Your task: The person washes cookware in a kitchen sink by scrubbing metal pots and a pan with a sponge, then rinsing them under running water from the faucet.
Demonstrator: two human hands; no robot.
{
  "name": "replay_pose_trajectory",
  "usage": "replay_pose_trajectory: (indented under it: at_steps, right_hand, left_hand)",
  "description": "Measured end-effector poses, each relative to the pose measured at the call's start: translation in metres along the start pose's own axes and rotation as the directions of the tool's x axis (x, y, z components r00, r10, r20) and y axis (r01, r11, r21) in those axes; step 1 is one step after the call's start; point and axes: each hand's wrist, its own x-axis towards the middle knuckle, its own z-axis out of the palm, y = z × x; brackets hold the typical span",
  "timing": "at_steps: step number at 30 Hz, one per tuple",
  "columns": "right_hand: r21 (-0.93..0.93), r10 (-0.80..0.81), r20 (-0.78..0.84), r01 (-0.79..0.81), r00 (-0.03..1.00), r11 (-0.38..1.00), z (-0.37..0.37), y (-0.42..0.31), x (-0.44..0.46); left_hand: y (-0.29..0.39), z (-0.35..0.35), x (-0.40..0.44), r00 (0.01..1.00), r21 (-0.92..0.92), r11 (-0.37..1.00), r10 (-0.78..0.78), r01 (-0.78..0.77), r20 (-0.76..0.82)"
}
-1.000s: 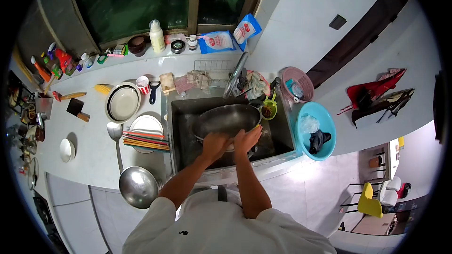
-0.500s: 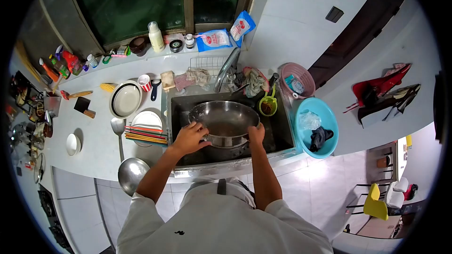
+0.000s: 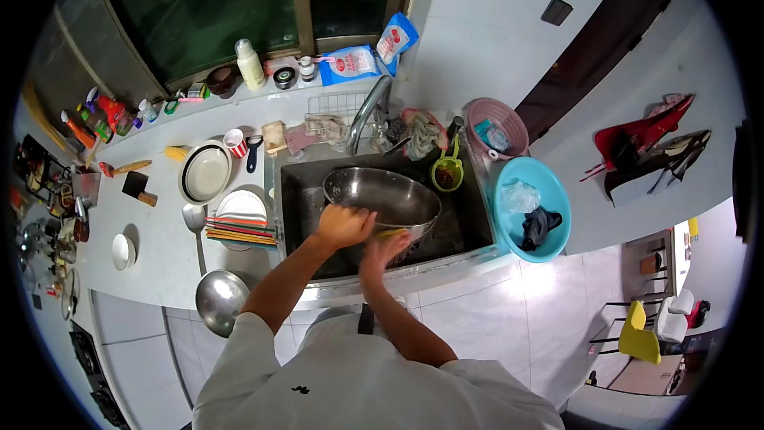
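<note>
head view: left fingers (image 3: 362, 221) grip the pan (image 3: 402, 193), while blurred, part-open right fingers (image 3: 395, 245) seemingly press a yellow item (image 3: 391, 233).

A wide, round metal pan (image 3: 398, 191) sits tilted in the sink (image 3: 471, 227), its open side up. The inside is dark grey and glossy, with pale specks along the wall; a brighter strip of the outer wall shows at the near right. The left hand (image 3: 347, 225) is at its near left rim. A yellow sponge (image 3: 391, 233), small and blurred, lies under the right hand (image 3: 383, 257), by the pan's near outer side.
</note>
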Motion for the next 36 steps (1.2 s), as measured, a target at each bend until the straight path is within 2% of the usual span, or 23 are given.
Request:
replay_pose_trajectory:
  at_steps: [2, 5, 7, 8, 9, 10, 11, 12, 14, 17, 18, 20, 21, 24, 25, 27, 29, 30, 31, 32, 33, 35, 36]
  right_hand:
    - [-0.013, 0.015, 0.023, -0.015, 1.0, 1.0, -0.009, -0.026, 0.018]
    - [0.318, 0.332, -0.205, -0.258, 0.921, 0.912, -0.026, 0.011, 0.083]
    - [0.739, 0.433, 0.12, -0.372, 0.893, 0.562, -0.044, 0.054, 0.121]
    - [0.822, 0.469, 0.338, -0.499, 0.816, 0.275, -0.072, 0.005, 0.123]
    - [0.824, 0.471, 0.338, -0.498, 0.815, 0.272, -0.062, 0.005, 0.119]
    - [0.611, 0.526, 0.017, -0.425, 0.851, 0.668, -0.043, 0.004, 0.107]
    - [0.223, 0.415, -0.29, -0.361, 0.862, 0.905, -0.023, 0.001, 0.092]
    - [0.196, 0.364, -0.348, -0.312, 0.864, 0.929, -0.004, -0.022, 0.063]
    - [0.054, 0.365, -0.216, -0.362, 0.906, 0.931, 0.005, -0.039, 0.039]
    - [-0.034, 0.595, 0.01, -0.594, 0.804, 0.804, -0.017, -0.068, 0.067]
    - [-0.029, 0.594, 0.009, -0.594, 0.804, 0.804, -0.023, -0.052, 0.075]
    - [0.384, 0.468, -0.226, -0.363, 0.854, 0.849, -0.026, -0.002, 0.089]
    - [0.576, 0.512, -0.156, -0.344, 0.845, 0.742, -0.038, 0.007, 0.101]
    - [0.694, 0.559, -0.137, -0.324, 0.818, 0.644, -0.023, 0.035, 0.103]
    - [0.271, 0.368, -0.265, -0.297, 0.891, 0.916, 0.008, 0.059, 0.088]
    - [-0.222, 0.136, -0.281, -0.202, 0.95, 0.954, 0.037, 0.034, 0.056]
    - [0.043, -0.035, -0.224, 0.045, 0.974, 0.998, 0.023, -0.052, 0.014]
    - [0.043, -0.032, -0.222, 0.043, 0.975, 0.998, 0.019, -0.052, 0.008]
    - [-0.181, -0.204, -0.13, 0.179, 0.97, 0.967, 0.011, -0.048, 0.002]
    - [-0.382, -0.35, -0.003, 0.322, 0.937, 0.866, 0.002, -0.042, 0.0]
    - [-0.382, -0.35, -0.003, 0.323, 0.937, 0.866, -0.009, -0.035, 0.002]
    - [-0.429, -0.529, 0.387, 0.655, 0.755, 0.622, -0.037, -0.019, 0.013]
    - [-0.342, -0.593, 0.455, 0.745, 0.664, 0.573, -0.041, -0.001, 0.021]
  left_hand:
    - [0.001, 0.002, 0.005, 1.0, -0.022, 0.999, 0.027, -0.027, -0.016]
    - [0.006, -0.008, 0.01, 0.999, -0.029, 0.999, 0.04, -0.04, -0.004]
    - [0.011, -0.012, 0.015, 0.999, -0.026, 0.999, 0.03, -0.029, 0.021]
    - [0.012, -0.011, 0.016, 0.999, -0.02, 1.0, 0.024, -0.023, 0.032]
    - [0.013, -0.01, 0.018, 0.999, -0.014, 1.0, 0.019, -0.018, 0.043]
    - [0.014, -0.008, 0.019, 0.999, -0.016, 1.0, 0.022, -0.021, 0.047]
    - [0.016, -0.005, 0.02, 0.993, 0.011, 1.0, -0.02, 0.019, 0.117]
    - [0.018, -0.002, 0.02, 0.981, 0.04, 0.998, -0.062, 0.055, 0.185]
    - [0.016, 0.006, 0.022, 0.972, 0.023, 0.999, -0.046, 0.042, 0.232]
    - [0.029, 0.008, 0.036, 0.951, 0.01, 0.999, -0.04, 0.039, 0.306]
    - [0.038, 0.006, 0.045, 0.941, 0.013, 0.999, -0.048, 0.047, 0.336]
    - [0.049, 0.004, 0.056, 0.935, 0.029, 0.998, -0.061, 0.055, 0.348]
    - [0.05, 0.004, 0.059, 0.936, 0.02, 0.998, -0.055, 0.051, 0.349]
    - [0.054, 0.013, 0.061, 0.937, 0.017, 0.999, -0.054, 0.052, 0.344]
    - [0.056, 0.015, 0.064, 0.93, -0.019, 0.997, -0.069, 0.081, 0.36]
    - [0.056, 0.014, 0.069, 0.923, -0.055, 0.992, -0.081, 0.11, 0.376]
    - [0.054, 0.009, 0.071, 0.906, -0.129, 0.984, -0.061, 0.126, 0.42]
    - [0.052, 0.003, 0.072, 0.904, -0.128, 0.983, -0.063, 0.128, 0.422]
    - [0.048, -0.004, 0.075, 0.9, -0.174, 0.965, -0.109, 0.198, 0.422]
    - [0.046, -0.008, 0.077, 0.894, -0.22, 0.939, -0.153, 0.265, 0.422]
    - [0.044, -0.008, 0.077, 0.894, -0.22, 0.939, -0.153, 0.265, 0.421]
    - [0.039, -0.009, 0.076, 0.902, -0.25, 0.929, -0.156, 0.273, 0.402]
    - [0.038, -0.007, 0.074, 0.902, -0.25, 0.929, -0.157, 0.273, 0.402]
